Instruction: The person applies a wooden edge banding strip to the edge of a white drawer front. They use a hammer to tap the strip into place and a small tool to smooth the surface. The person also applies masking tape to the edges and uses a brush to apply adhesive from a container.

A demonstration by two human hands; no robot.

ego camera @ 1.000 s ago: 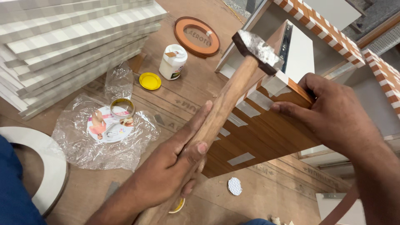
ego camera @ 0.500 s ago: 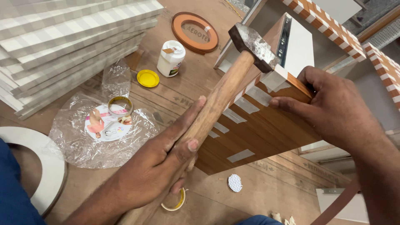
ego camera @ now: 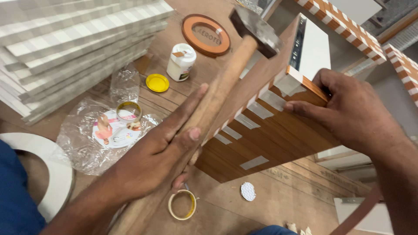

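Observation:
My left hand (ego camera: 163,152) grips the wooden handle of a hammer (ego camera: 222,82), whose steel head (ego camera: 255,29) is raised over the top edge of a brown wooden panel (ego camera: 270,139) with grey-white patches. My right hand (ego camera: 348,111) holds that panel at its upper right corner, fingers wrapped over the edge. The hammer head hovers near the panel's far end, beside a white board with a metal strip (ego camera: 311,43).
A stack of striped white-grey boards (ego camera: 65,48) lies upper left. On the wooden work surface sit an open white glue bottle (ego camera: 180,63), its yellow cap (ego camera: 157,82), a crumpled plastic bag (ego camera: 104,135), tape rolls (ego camera: 182,204), a round orange ring (ego camera: 207,35) and a white curved piece (ego camera: 48,174).
The hammer head has swung up and left, away from the panel's corner. My right hand stays on the panel corner; the view has shifted slightly.

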